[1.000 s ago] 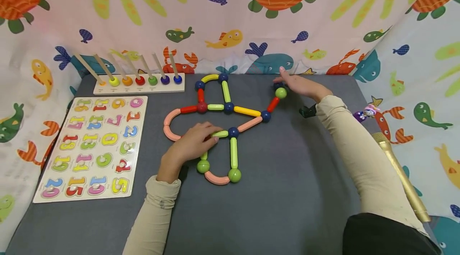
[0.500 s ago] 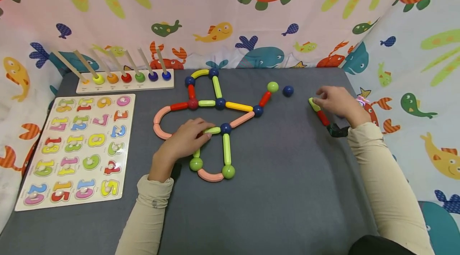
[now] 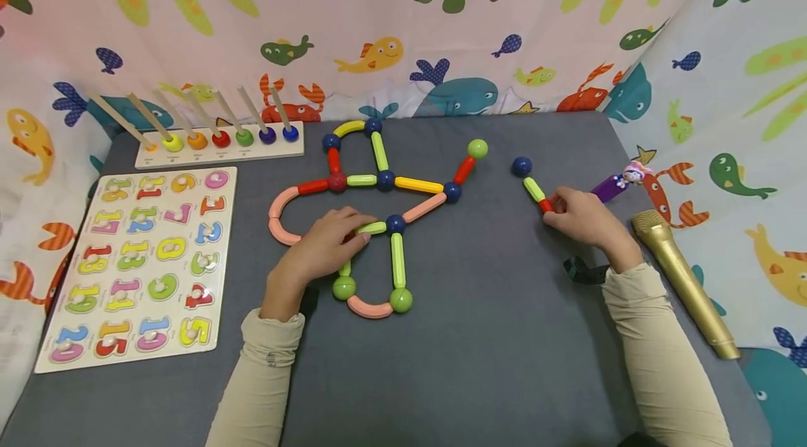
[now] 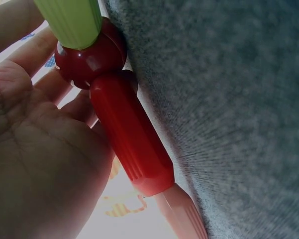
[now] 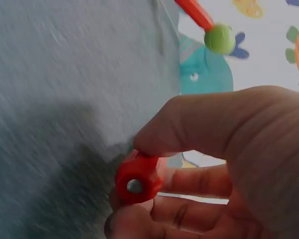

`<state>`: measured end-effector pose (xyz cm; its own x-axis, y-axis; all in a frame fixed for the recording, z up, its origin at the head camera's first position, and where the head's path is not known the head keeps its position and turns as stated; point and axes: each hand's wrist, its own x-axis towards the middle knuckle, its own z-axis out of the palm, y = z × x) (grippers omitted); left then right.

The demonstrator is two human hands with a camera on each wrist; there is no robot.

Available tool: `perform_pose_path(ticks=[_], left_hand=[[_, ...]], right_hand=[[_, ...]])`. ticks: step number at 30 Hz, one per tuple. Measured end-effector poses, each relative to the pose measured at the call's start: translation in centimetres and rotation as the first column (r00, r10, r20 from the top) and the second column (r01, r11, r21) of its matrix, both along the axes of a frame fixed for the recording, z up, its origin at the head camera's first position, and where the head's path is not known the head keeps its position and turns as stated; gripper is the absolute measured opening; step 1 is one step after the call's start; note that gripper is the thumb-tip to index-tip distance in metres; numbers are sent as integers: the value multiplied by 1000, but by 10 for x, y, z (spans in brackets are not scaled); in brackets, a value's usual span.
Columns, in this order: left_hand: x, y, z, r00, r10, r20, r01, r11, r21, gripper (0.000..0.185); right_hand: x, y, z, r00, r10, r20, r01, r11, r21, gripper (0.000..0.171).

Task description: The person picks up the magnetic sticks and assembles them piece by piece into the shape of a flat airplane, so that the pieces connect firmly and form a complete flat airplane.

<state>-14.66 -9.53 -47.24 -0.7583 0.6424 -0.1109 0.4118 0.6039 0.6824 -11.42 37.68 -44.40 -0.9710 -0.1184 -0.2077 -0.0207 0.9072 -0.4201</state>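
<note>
Table (image 3: 504,335): grey cloth top, fills the middle and lower frame; printed sea-creature fabric stands behind it and to the right.
Number puzzle board (image 3: 44,356): left of frame, flat on the table, coloured numerals in rows.
Rod-and-ball figure (image 3: 378,184): centre of frame, flat on the table; yellow, green, red and pink rods joined by blue, green and dark red balls into loops. One red arm runs toward upper right and ends in a green ball (image 3: 477,148).
Peg rack (image 3: 157,160): upper left, long pale base with slanted sticks and one coloured bead at the foot of each.
Gold microphone (image 3: 684,286): right edge, lying on the table's margin just beside my right wrist.
My left hand (image 3: 328,247): centre-left, palm down on the figure, fingertips on a short green rod beside a blue ball. Left wrist view: palm against a red rod (image 4: 132,144) and a dark red ball (image 4: 89,57). Grip: fingers lie loose, clamped on nothing I can see.
My right hand (image 3: 583,219): centre-right. Grip: thumb and fingers pinched together on the red end of the loose rod.
Loose rod (image 3: 537,193): green and red, slanting up-left from my right fingers, its far end at the blue ball; well apart from the figure. Right wrist view shows its red end face (image 5: 137,181) between thumb and fingers.
Blue ball (image 3: 521,166): upper centre-right, on the table, right of the green ball.
Purple toy (image 3: 614,183): small, near the right edge above my right hand.
</note>
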Motion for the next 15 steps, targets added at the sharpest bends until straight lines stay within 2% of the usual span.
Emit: perform_pose_path(ticks=[4, 10, 12, 15], left_hand=[[1, 1, 0, 1000, 6, 3, -6, 1000, 8, 40], [1, 0, 3, 1000, 7, 18, -7, 1000, 7, 40], [1, 0, 3, 1000, 5, 22, -5, 1000, 4, 41], [0, -1, 3, 1000, 6, 24, -6, 1000, -1, 41]], right_hand=[[11, -10, 0, 1000, 10, -20, -9, 999, 34, 30], [27, -19, 9, 996, -86, -32, 89, 984, 153, 20], [29, -22, 12, 993, -95, -63, 103, 987, 123, 20], [26, -30, 14, 990, -92, -109, 93, 996, 4, 27]])
